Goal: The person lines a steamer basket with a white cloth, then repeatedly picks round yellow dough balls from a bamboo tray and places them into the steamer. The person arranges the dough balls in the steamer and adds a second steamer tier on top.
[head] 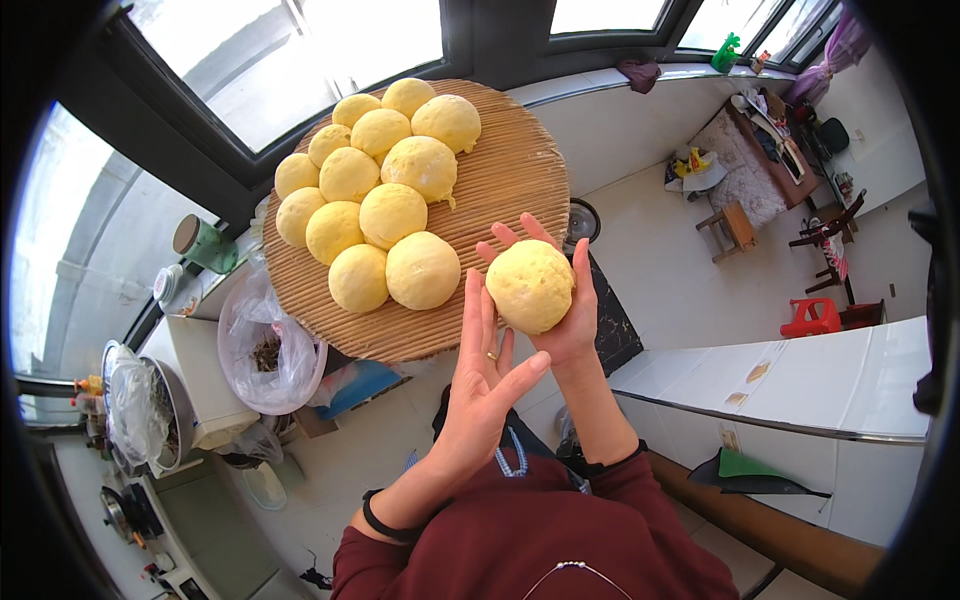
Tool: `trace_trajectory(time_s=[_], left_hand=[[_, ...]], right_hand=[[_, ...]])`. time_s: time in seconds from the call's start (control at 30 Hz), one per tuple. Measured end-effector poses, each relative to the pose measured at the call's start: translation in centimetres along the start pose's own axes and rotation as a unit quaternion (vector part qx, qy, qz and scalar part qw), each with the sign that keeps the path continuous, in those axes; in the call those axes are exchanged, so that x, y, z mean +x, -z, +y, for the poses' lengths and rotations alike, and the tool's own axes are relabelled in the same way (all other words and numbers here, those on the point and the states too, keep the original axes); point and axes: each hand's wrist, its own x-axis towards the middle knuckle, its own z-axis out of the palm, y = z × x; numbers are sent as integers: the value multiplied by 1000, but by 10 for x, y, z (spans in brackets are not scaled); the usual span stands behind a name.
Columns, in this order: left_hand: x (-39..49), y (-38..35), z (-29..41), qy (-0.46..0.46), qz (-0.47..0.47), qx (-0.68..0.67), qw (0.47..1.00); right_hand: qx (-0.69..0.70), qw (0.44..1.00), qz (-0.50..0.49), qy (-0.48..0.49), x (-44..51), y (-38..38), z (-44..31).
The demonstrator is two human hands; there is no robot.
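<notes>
A round ball of yellow dough point(529, 286) rests in the cupped palm of my right hand point(579, 319), whose fingers spread behind it. My left hand point(480, 382), with a ring on one finger, is held flat at the ball's near left side. Its fingertips are close against the dough; whether they touch is hard to tell. Just beyond my hands is a round slatted board point(517, 172) that looks like tied plant stalks. Several smooth dough balls point(394, 215) sit packed together on its left part, and a larger one point(418, 169) has a ragged lower edge.
Left of the board stands a tub lined with a plastic bag point(270, 322). A green jar point(204, 244) is on the sill below the windows. To the right runs a white tiled ledge point(810, 371). Farther off are a wooden stool point(727, 231) and a red stool point(810, 318).
</notes>
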Motion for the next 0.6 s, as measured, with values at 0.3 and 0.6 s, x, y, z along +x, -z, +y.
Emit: trace_trajectory(time_s=[0.3, 0.6], left_hand=[[13, 3, -41, 117, -110, -94, 983], [-140, -39, -73, 463, -315, -183, 808]], right_hand=[[138, 964, -4, 226, -91, -27, -20], [-5, 789, 183, 587, -301, -55, 76]])
